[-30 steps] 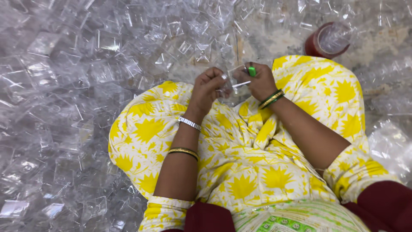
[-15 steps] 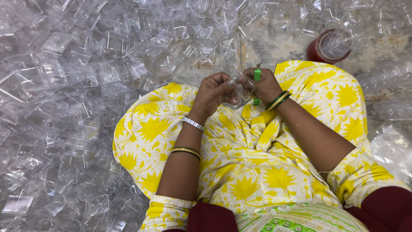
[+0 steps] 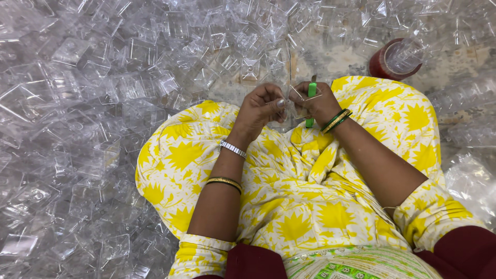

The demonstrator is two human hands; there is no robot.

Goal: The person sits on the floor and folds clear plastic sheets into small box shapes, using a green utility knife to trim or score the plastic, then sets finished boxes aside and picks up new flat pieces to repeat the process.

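My left hand (image 3: pixel 261 108) and right hand (image 3: pixel 315 103) meet fingertip to fingertip above my yellow-patterned cloth lap (image 3: pixel 289 206), fingers curled, forearms converging.

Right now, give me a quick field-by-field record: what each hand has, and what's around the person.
left hand: fingertips pinch the edge of a small clear plastic piece held between both hands
right hand: grips a green-handled tool and steadies the same clear piece
tool tip: hidden, cannot tell its kind
wrists: silver band and gold bangle on the left, green bangles on the right
lap: yellow printed cloth
surroundings: heap of clear plastic boxes to the left and ahead
far right: red round container on the floor
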